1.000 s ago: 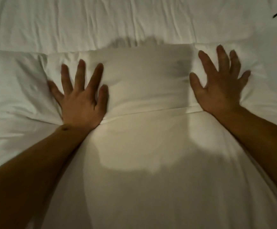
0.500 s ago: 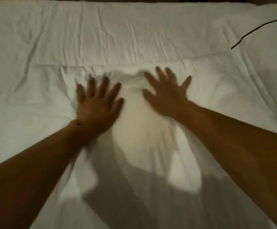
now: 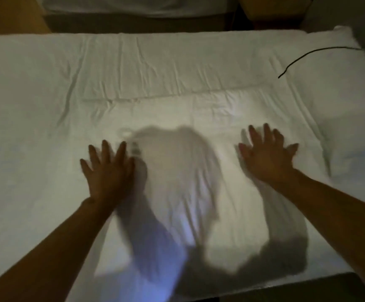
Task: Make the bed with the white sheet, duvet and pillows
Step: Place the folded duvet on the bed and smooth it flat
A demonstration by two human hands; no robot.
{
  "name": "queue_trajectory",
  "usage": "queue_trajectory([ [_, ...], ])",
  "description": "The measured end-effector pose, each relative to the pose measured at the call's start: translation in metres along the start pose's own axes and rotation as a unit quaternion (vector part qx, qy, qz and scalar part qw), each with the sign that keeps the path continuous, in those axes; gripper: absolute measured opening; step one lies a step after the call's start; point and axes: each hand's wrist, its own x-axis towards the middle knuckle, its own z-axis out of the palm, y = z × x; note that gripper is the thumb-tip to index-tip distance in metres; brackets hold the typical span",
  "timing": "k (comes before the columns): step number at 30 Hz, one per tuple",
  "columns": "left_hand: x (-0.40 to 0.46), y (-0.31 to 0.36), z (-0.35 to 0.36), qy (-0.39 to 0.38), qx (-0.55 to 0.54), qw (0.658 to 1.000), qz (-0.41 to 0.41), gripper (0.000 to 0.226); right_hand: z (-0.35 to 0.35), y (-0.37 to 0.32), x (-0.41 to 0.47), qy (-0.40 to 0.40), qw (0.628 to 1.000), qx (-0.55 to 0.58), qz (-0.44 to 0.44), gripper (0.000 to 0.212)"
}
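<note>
A white duvet [image 3: 188,118] lies spread over the bed, with a folded edge running across its far part. Beyond that edge the white sheet [image 3: 155,59] shows, wrinkled. My left hand [image 3: 105,171] presses flat on the duvet left of centre, fingers spread. Right of centre, my right hand [image 3: 268,158] also lies flat with fingers apart. Neither hand holds cloth. A white pillow [image 3: 347,101] sits at the right end of the bed. My shadow falls between the hands.
A thin black cable [image 3: 307,55] lies across the pillow's top at the far right. Past the bed's far edge is a dark gap and another white bed [image 3: 133,5]. A dark surface [image 3: 340,286] shows at the near right corner.
My hands have slid apart and nearer to me across the duvet. The view has pulled back and tilted up, showing the bed's far edge, the pillow and the room beyond.
</note>
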Motion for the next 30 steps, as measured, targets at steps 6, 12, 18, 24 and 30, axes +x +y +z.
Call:
queue_trajectory([
  [6,-0.104,0.076,0.041,-0.016,0.016,0.989,0.146,0.059,0.065,-0.091,-0.097,0.015,0.982,0.004,-0.186,0.064],
  [12,-0.141,-0.006,0.072,-0.007,0.012,1.0,0.015,0.062,0.097,0.005,-0.114,0.094,0.987,-0.036,-0.128,0.066],
  [18,-0.2,-0.059,0.085,-0.052,-0.099,0.991,-0.071,0.061,0.112,0.12,-0.138,0.09,0.994,-0.027,-0.052,0.061],
  [24,-0.238,-0.073,0.095,-0.171,-0.049,0.981,-0.078,0.06,0.122,0.14,-0.189,-0.028,0.987,0.102,0.117,0.064],
  [30,-0.312,-0.036,-0.019,-0.321,-0.064,0.937,-0.119,0.074,0.046,0.183,-0.302,-0.232,0.879,0.322,0.264,0.073],
])
